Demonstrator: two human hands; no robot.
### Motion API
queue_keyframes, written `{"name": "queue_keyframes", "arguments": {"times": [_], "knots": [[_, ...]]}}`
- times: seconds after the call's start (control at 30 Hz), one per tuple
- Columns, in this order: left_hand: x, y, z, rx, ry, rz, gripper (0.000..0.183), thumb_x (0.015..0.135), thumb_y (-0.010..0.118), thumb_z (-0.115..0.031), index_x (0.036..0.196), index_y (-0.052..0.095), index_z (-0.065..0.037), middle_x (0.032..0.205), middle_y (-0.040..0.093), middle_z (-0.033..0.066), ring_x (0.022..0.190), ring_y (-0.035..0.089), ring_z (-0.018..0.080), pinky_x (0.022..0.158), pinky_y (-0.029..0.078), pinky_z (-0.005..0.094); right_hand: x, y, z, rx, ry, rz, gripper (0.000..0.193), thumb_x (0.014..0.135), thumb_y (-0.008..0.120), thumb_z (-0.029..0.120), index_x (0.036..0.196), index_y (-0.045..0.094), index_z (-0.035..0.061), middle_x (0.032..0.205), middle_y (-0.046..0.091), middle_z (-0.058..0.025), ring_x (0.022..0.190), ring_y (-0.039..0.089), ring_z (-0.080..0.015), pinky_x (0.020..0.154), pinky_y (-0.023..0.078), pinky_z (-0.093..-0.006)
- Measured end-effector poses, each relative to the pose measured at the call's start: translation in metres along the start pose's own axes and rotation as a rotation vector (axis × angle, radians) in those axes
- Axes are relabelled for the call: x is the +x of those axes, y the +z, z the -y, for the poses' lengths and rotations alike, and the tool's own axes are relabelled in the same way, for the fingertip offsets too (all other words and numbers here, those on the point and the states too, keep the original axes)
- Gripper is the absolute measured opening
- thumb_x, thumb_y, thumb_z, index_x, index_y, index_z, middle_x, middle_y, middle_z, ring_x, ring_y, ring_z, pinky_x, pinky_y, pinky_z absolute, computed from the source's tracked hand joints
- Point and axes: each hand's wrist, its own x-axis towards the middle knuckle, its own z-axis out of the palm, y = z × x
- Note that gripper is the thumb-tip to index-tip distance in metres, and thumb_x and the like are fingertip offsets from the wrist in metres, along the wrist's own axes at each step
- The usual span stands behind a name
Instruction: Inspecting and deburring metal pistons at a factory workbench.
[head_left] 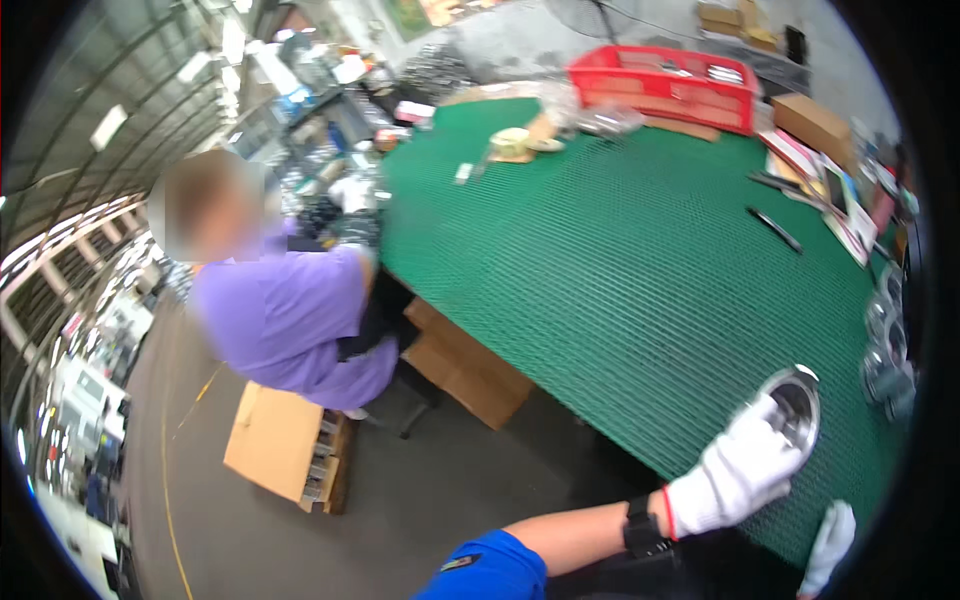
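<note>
My left hand (735,470), in a white knitted glove with a red cuff edge, is closed around a shiny round metal cup-like part (795,408). The part's hollow side shows, and my fingers cover its near left side. It is held at the right end of the green ribbed table mat (600,290). At the lower right rim, my right hand (832,540) shows only as a narrow white-gloved shape near the mat's edge. How its fingers are set is not clear, and nothing is visible in it.
A red plastic basket (665,95) with metal pieces stands at the far side, near tape rolls (512,143). A black pen (774,229), papers and a cardboard box (812,130) lie right; clear round parts (885,340) beyond. Left, a person in purple (290,310) stands beside an open carton (275,440).
</note>
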Motion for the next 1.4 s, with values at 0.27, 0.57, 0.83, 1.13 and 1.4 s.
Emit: {"name": "queue_keyframes", "arguments": {"times": [0.27, 0.57, 0.83, 1.13, 1.4], "knots": [[0.014, -0.019, 0.012, 0.076, -0.08, 0.272, 0.027, 0.076, 0.077, -0.013, 0.102, 0.068, -0.011, 0.089, 0.063, 0.008, 0.101, 0.058, 0.0297, 0.098, 0.046, 0.0465, 0.083, -0.052, 0.129, 0.09, -0.025, 0.101, 0.023, 0.088, 0.064, 0.016, 0.11, 0.069, 0.0124, 0.088, 0.069, -0.0117, 0.075, 0.064, -0.0316, 0.068, 0.051, -0.0415], [0.063, 0.021, 0.02, -0.136, -0.289, 0.324, 0.003, 0.083, 0.06, -0.001, 0.085, 0.057, 0.0, 0.085, 0.054, 0.0072, 0.074, 0.049, 0.0172, 0.07, 0.042, 0.0301, 0.114, -0.082, 0.147, 1.15, 0.109, 0.08, 0.032, 0.093, 0.054, 0.009, 0.124, 0.063, 0.0063, 0.086, 0.067, -0.0076, 0.058, 0.059, -0.0123, 0.05, 0.049, -0.0266], [0.049, 0.017, 0.004, -0.074, -0.177, 0.323, 0.01, 0.078, 0.064, 0.006, 0.083, 0.058, -0.001, 0.081, 0.053, 0.0062, 0.072, 0.049, 0.0161, 0.066, 0.04, 0.0277, 0.12, -0.064, 0.168, 0.232, -0.244, -0.049, 0.03, 0.082, 0.064, 0.016, 0.112, 0.067, 0.0213, 0.068, 0.052, -0.003, 0.056, 0.061, -0.0197, 0.047, 0.049, -0.033], [-0.009, -0.002, -0.048, 0.258, 0.09, 0.445, 0.029, 0.077, 0.08, -0.033, 0.089, 0.07, -0.009, 0.075, 0.055, 0.0014, 0.068, 0.053, 0.023, 0.062, 0.043, 0.036, 0.066, -0.065, 0.19, 0.835, 0.092, 0.319, 0.028, 0.091, 0.059, 0.018, 0.118, 0.065, 0.0162, 0.075, 0.06, -0.0098, 0.06, 0.064, -0.0249, 0.051, 0.053, -0.0356], [-0.014, -0.003, -0.055, 0.242, 0.033, 0.515, 0.028, 0.075, 0.08, -0.031, 0.089, 0.071, -0.009, 0.082, 0.056, 0.0038, 0.075, 0.056, 0.026, 0.066, 0.046, 0.0396, 0.056, -0.075, 0.208, 2.97, 1.096, 1.11, 0.021, 0.103, 0.045, 0.025, 0.116, 0.053, 0.0096, 0.063, 0.042, 0.0047, 0.042, 0.037, -0.0036, 0.033, 0.031, -0.0189]]}}
